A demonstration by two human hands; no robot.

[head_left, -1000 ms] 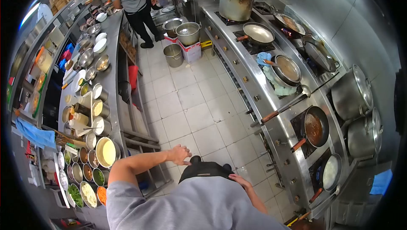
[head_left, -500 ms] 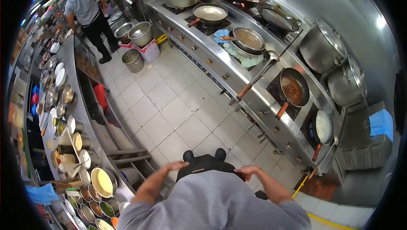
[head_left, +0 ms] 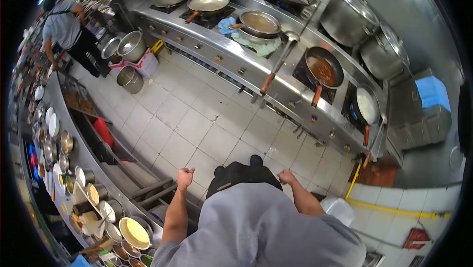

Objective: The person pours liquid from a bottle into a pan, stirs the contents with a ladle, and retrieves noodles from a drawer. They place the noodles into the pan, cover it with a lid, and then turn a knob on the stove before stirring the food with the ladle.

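My left hand (head_left: 185, 177) is curled into a loose fist over the floor tiles, left of my dark apron (head_left: 236, 176). On the apron's other side, my right hand (head_left: 286, 176) is also closed, slightly apart from it. Nothing shows in either hand. Ahead on the right, the stove (head_left: 236, 70) carries a pan of reddish-brown sauce (head_left: 322, 71), a pan with whitish contents (head_left: 366, 104) and a ladle (head_left: 283, 62) laid across the front. Neither hand touches any of them.
A curved counter (head_left: 81, 149) with bowls and containers runs along my left; a cream-coloured pot (head_left: 135, 232) stands near its edge. A person (head_left: 69, 30) stands at the far left. Buckets, including a metal one (head_left: 129, 80), sit on the floor. Lidded stockpots (head_left: 350, 16) stand at the stove's back.
My view has turned to the right, so the stove sits further left and higher. My left hand has curled from outstretched fingers into a fist. My right hand has come away from the apron.
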